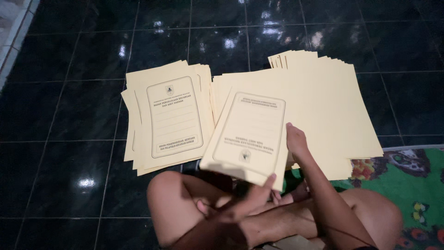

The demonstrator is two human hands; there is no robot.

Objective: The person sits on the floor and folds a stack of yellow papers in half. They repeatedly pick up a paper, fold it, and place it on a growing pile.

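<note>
A: Floor (pixel 69 153), dark glossy tile, carries everything. Largest thing: the fanned pile of blank cream sheets (pixel 323 106) toward the far right of the floor, its near edge over the patterned mat (pixel 411 185). Too overlapped to count.

B: Then the printed stack (pixel 171 115), left of it?

A: Yes, folded covers, framed print facing up, edges staggered. Again uncountable. So: two piles, one mat.

B: And in your hands?

A: One single cover (pixel 247 134), raised above your knees, print upside down to you. Your left hand (pixel 245 203) pinches its near edge; your right hand (pixel 296 141) lies flat along its right edge, fingers closed together.

B: Step?

A: Likely mid-fold or inspection. Next, I judge, it wants squaring and laying on the printed stack.
</note>
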